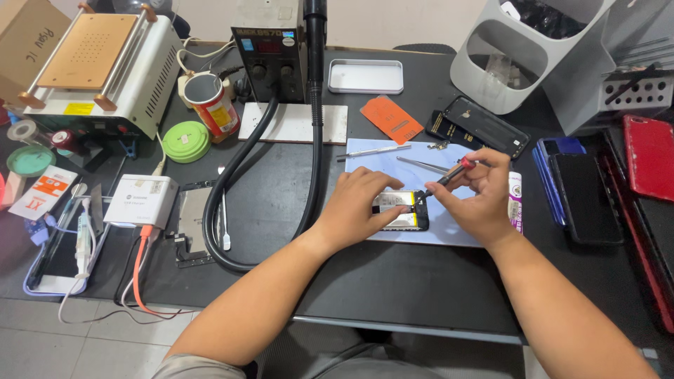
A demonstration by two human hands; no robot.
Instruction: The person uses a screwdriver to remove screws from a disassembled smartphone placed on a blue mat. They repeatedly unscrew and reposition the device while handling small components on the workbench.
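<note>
1. On the dark bench (pixel 393 281), head view: an opened phone (pixel 401 210) lies on a pale blue work mat (pixel 393 158), its innards facing up, near the mat's front edge.
2. Left hand (pixel 358 207) rests over the phone's left end; fingers curled down, grip pressed onto the phone body, thumb along its near edge.
3. Right hand (pixel 481 189) sits just right of the phone; grip pinched around a small screwdriver (pixel 449 175) with a dark shaft and a red collar. Tool is tilted, tip down at the phone's upper right corner; contact too small to confirm.
4. Tweezers (pixel 421 164) and a thin metal pick (pixel 372 150) lie on the mat behind the hands, apart from both.
5. Behind the mat: an orange card (pixel 391 118), a black phone back cover (pixel 486 125), a shallow white tray (pixel 366 76).
6. Right side: a stack of phones (pixel 579 196), dark screens up, and a red phone (pixel 649 156) beyond them; a grey organiser bin (pixel 519 56) at the back.
7. Centre back: a hot-air rework station (pixel 270 49); its black hose (pixel 232 182) loops down across the bench left of the left forearm.
8. Left side: a screen separator machine (pixel 105 67), a red can (pixel 213 105), a green round lid (pixel 186 142), a white charger box (pixel 140 200), a white phone (pixel 60 253) with cables.
</note>
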